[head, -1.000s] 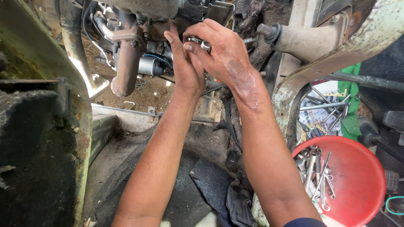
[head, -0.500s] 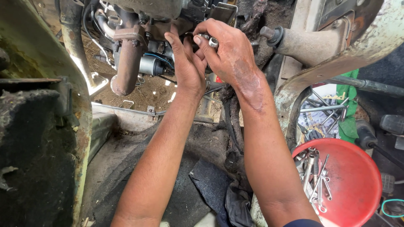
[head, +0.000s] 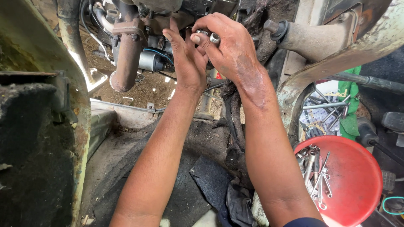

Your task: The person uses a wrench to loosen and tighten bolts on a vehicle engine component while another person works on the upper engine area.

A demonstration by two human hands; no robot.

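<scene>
Both hands reach up to the underside of a grimy engine assembly [head: 168,12] at the top of the view. My right hand [head: 227,46] pinches a small shiny metal socket [head: 214,38] between thumb and fingers, close against the engine. My left hand [head: 187,63] is raised just left of it, fingers extended and pressed against the engine parts beside the socket; whether it holds anything is hidden. A rusty pipe [head: 126,54] hangs down left of the hands, with a small silver cylinder [head: 149,61] beside it.
A red bowl [head: 357,180] with several wrenches and sockets sits at the lower right. More tools [head: 324,105] lie behind a worn curved metal frame [head: 303,80]. A rusted body panel [head: 46,126] stands at the left; dark cloth [head: 219,185] lies below the arms.
My right hand has shifted slightly up and left with the socket, turning at the engine. My left hand stays pressed in the same spot.
</scene>
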